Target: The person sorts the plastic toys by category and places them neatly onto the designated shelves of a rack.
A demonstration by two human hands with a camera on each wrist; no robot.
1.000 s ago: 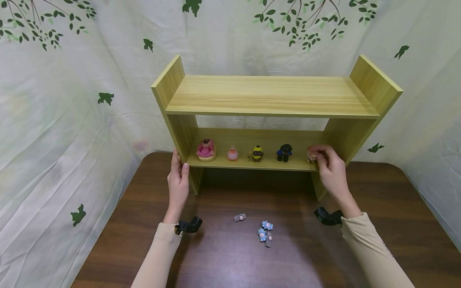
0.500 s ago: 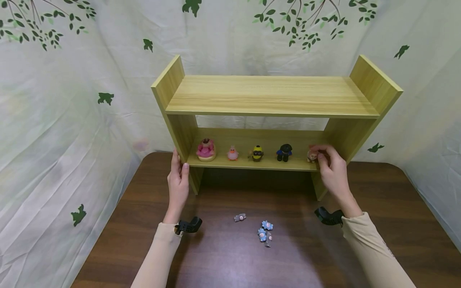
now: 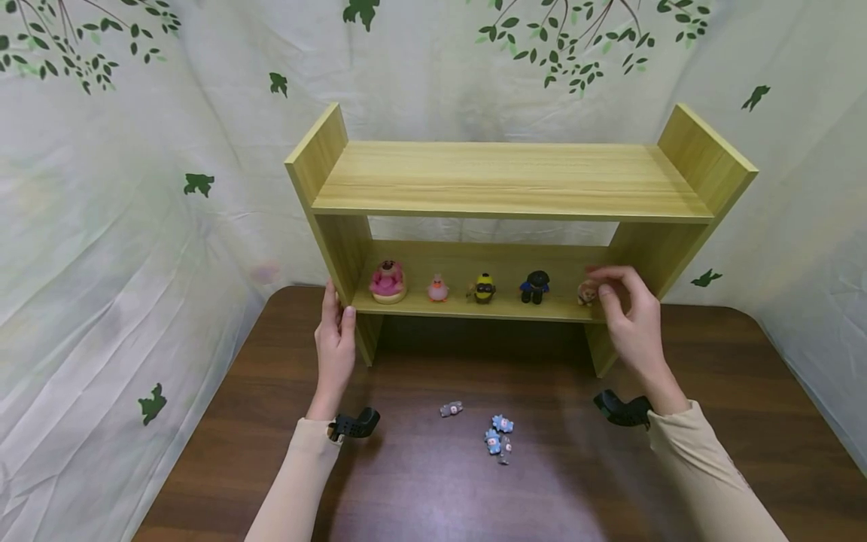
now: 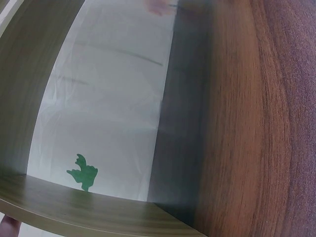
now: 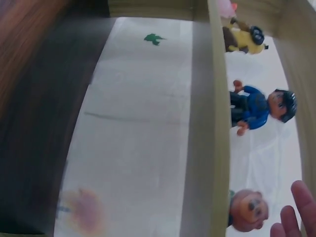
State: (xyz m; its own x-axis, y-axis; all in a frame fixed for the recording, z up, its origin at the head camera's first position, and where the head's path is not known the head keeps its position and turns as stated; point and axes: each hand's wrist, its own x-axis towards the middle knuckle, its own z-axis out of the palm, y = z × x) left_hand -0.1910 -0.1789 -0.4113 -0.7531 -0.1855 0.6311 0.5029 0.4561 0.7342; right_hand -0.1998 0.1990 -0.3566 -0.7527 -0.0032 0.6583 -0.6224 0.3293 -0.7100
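Note:
My right hand (image 3: 635, 316) is beside a small tan animal figurine (image 3: 586, 292) at the right end of the middle shelf. In the right wrist view its fingers (image 5: 302, 200) stand apart from the figurine, which faces the camera. Along the same shelf stand a dark-haired figurine in blue (image 3: 535, 287), a yellow figurine with goggles (image 3: 484, 289), a small pink figurine (image 3: 437, 288) and a larger pink bear figurine (image 3: 387, 283). At the left, my left hand (image 3: 335, 350) rests with fairly straight fingers against the side panel of the wooden shelf unit (image 3: 332, 248).
Two blue pieces (image 3: 497, 434) and a grey one (image 3: 505, 449) lie together on the brown table (image 3: 406, 482). Another grey piece (image 3: 451, 409) lies to their left. The top shelf (image 3: 508, 181) overhangs the figurines, and a white leaf-print cloth (image 3: 169, 248) hangs behind.
My right hand has let go of the tan figurine and drawn slightly right, its fingers lifting away. The figurine stays on the shelf. My left hand has not moved.

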